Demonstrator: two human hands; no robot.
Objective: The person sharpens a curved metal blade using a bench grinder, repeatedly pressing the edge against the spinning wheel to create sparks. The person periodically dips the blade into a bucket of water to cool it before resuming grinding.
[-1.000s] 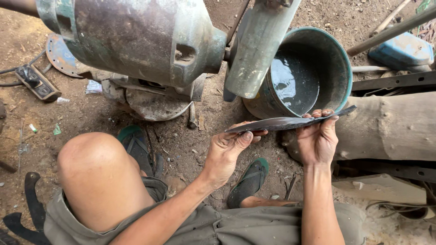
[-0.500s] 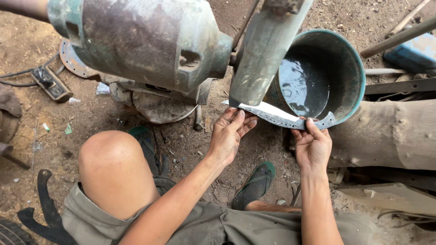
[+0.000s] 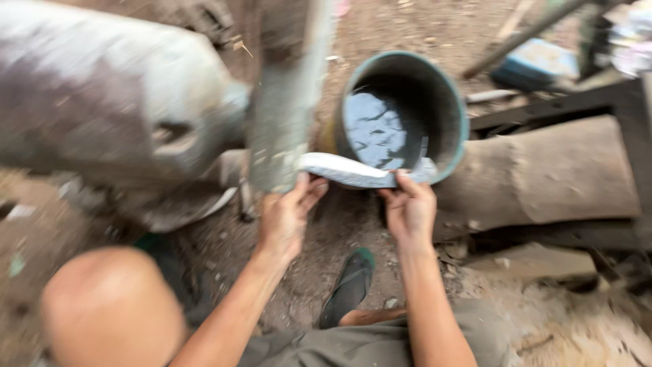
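We grip the curved grey metal blade (image 3: pixel 353 172) with left hand (image 3: pixel 285 217) and right hand (image 3: pixel 409 212). Its left end meets the upright grey-green grinding wheel (image 3: pixel 285 115). The teal round bucket of water (image 3: pixel 445 95) sits just behind.

Outdoor dirt-floor workshop; grinder motor (image 3: pixel 115 115), water bucket (image 3: pixel 401 115), log (image 3: pixel 543 177).

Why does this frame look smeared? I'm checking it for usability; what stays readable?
Head view: motion blur smears the grinder and ground; the left hand, right hand and pale curved blade stay recognisable; soft daylight, sky glare on the bucket water.
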